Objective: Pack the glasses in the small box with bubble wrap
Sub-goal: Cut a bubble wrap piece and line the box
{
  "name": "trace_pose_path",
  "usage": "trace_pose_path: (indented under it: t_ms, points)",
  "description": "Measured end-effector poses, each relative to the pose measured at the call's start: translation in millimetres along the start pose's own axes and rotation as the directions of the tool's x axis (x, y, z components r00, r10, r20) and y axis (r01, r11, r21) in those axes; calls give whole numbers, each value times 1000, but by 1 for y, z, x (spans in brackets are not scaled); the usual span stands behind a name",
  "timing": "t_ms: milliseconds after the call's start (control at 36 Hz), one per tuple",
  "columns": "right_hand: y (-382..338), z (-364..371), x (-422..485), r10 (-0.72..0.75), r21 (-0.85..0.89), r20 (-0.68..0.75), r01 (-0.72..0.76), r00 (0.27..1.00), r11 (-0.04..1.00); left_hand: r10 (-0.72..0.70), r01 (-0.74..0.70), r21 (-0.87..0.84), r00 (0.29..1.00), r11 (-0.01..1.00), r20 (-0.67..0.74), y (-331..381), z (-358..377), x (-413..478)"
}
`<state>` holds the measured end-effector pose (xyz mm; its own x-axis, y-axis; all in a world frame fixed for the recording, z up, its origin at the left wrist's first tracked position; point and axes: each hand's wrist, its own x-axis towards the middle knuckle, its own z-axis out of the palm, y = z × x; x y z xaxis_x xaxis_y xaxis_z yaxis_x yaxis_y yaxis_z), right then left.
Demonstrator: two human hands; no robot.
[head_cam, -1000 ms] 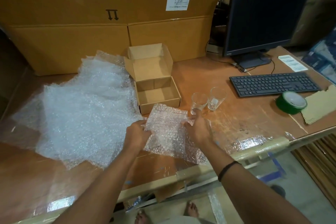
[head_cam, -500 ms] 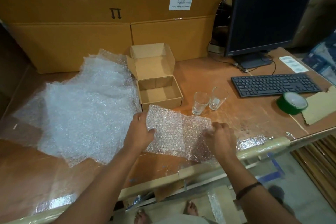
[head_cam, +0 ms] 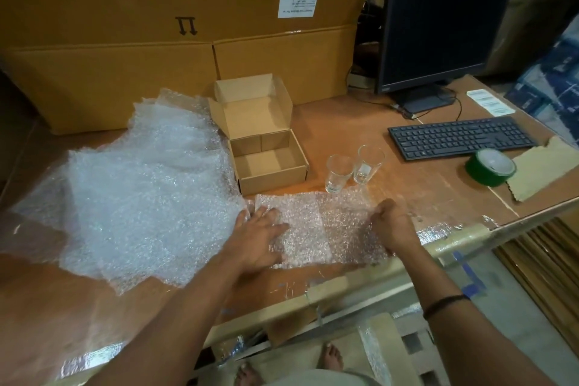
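A small sheet of bubble wrap (head_cam: 316, 226) lies spread flat near the table's front edge. My left hand (head_cam: 260, 235) presses flat on its left part with fingers straight. My right hand (head_cam: 390, 226) grips the sheet's right edge with curled fingers. Two clear glasses (head_cam: 338, 173) (head_cam: 367, 163) stand upright side by side just behind the sheet. The small cardboard box (head_cam: 269, 166) sits open and empty to the left of the glasses, its lid tilted back.
A big heap of bubble wrap (head_cam: 141, 185) covers the table's left side. A keyboard (head_cam: 460, 141), green tape roll (head_cam: 490, 166), cardboard scrap (head_cam: 545, 172) and monitor (head_cam: 438, 31) occupy the right. Large cartons (head_cam: 156, 41) stand behind.
The small sheet, held folded a second ago, has been spread out flat. My right hand moved right with its edge; my left hand flattened onto it.
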<state>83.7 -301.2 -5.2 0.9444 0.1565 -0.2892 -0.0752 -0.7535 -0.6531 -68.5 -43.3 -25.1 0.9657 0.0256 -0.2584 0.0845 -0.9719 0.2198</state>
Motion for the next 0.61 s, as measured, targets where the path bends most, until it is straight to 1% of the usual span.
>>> trace_pose_path:
  t_ms: [56,111,194,306,361,417,500,528,611]
  points:
    - [-1,-5,-3,22,193,58,-33,998,981,8,-8,15,1000,1000,-14,2,2,1]
    - [-2,-7,-9,32,323,141,-77,989,943,4,-4,10,1000,1000,10,3,3,0]
    - [3,-5,-12,4,363,204,-80,979,929,-6,5,13,998,1000,57,3,4,-1]
    - [-1,-15,-19,-68,246,133,34,989,969,16,-17,35,1000,999,16,2,5,-1]
    - [-7,-24,-22,-125,112,86,115,988,987,32,-30,50,998,998,-48,4,7,-1]
    - [-12,-31,-23,-167,-27,123,172,978,985,53,-49,71,997,996,-57,6,9,0]
    - [-19,-34,-23,-158,-138,210,189,965,972,55,-57,49,998,997,34,7,13,-1]
    - [-20,-34,-23,-159,-164,226,198,961,966,51,-53,36,998,998,38,8,14,-1]
    - [-28,-35,-27,-218,-212,235,269,947,940,54,-54,20,998,998,-21,8,14,-1]
